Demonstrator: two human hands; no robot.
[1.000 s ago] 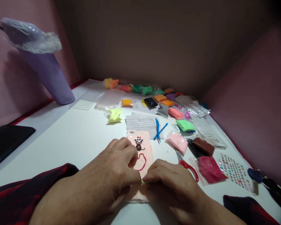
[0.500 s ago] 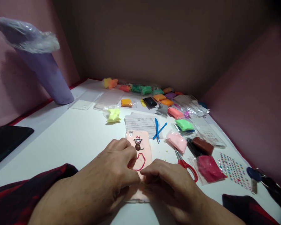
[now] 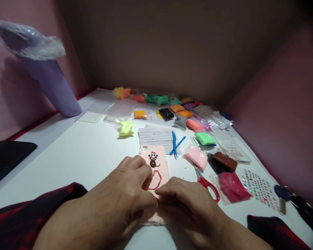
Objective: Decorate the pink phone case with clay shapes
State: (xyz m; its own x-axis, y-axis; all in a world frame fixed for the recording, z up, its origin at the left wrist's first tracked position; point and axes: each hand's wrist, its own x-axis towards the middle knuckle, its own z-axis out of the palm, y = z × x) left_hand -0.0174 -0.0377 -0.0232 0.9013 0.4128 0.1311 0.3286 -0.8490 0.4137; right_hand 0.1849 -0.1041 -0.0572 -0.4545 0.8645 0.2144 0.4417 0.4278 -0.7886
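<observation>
A phone case (image 3: 163, 163) coated in pale pink clay lies flat before me. On its upper half sits a small cat figure (image 3: 153, 160) with a red bow, and below it a dark pink clay outline (image 3: 160, 178). My left hand (image 3: 125, 187) rests over the case's lower left, fingers curled and thumb pressed inward. Close against it, my right hand (image 3: 190, 201) has its thumb and index drawn together over the lower part. A bit of light green (image 3: 150, 191) shows between the hands. Whatever the fingertips pinch is hidden.
Red-handled scissors (image 3: 208, 189) lie right of the case, beside bagged pink clay (image 3: 197, 157) and magenta clay (image 3: 233, 187). Blue modelling tools (image 3: 175, 144) rest on lined paper (image 3: 153, 137). A purple bottle (image 3: 54, 83) stands left, above a black phone (image 3: 10, 158).
Both hands stay nearly in place, with only slight finger movement. A bit of light green now shows between them. The whole view has shifted slightly.
</observation>
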